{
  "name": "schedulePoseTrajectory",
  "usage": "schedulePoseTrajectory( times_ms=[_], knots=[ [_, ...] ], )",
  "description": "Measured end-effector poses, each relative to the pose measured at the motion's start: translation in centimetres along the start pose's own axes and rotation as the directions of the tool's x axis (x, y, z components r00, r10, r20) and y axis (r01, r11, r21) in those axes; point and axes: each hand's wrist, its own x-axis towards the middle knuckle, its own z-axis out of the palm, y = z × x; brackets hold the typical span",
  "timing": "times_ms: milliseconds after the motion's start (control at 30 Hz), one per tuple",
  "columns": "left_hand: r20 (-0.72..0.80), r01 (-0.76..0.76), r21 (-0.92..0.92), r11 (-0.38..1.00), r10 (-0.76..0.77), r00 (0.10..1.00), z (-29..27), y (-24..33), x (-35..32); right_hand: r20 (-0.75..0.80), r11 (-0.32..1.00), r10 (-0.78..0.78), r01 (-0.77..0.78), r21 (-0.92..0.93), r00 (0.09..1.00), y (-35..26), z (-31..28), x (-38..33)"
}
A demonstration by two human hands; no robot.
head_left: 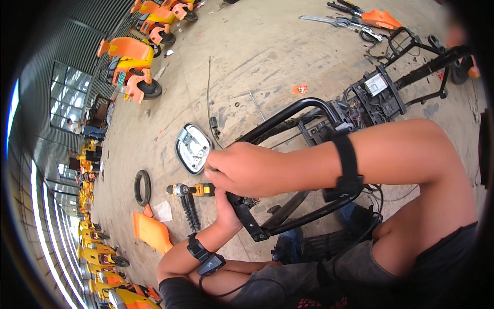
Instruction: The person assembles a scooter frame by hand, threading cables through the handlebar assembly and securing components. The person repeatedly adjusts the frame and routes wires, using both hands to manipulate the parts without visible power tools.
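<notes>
A black tubular scooter frame (289,114) lies across in front of me, its near end between my legs. My right hand (239,167) reaches over that end from the right, fingers curled in. What it grips is hidden behind the back of the hand. Just below, my left hand (226,211) is against the frame's end bracket (250,222), thumb up and the other fingers out of sight; it appears to hold the frame. Past my hands, a yellow and black power tool (205,189) shows beside a black coil-spring shock absorber (190,212).
A white-lined, dark-rimmed shell part (193,148), a small tyre (142,188) and an orange panel (152,230) lie on the concrete floor. Wiring and a battery bay (378,85) fill the frame's far end. Tools (337,21) lie far right. Orange-yellow scooters (131,56) stand along the left.
</notes>
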Motion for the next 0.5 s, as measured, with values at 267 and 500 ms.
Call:
schedulePoseTrajectory(
  times_ms=[267,500],
  knots=[
    [0.12,0.084,-0.037,0.996,-0.079,0.99,-0.7,-0.1,1.0,0.302,0.99,-0.14,0.139,0.023,0.943,-3.6,-0.2,-7.4],
    [0.124,0.08,-0.066,0.995,-0.071,0.99,-0.5,0.1,0.5,0.556,0.987,-0.119,0.159,-0.023,0.822,-3.0,-0.6,-8.3]
  ],
)
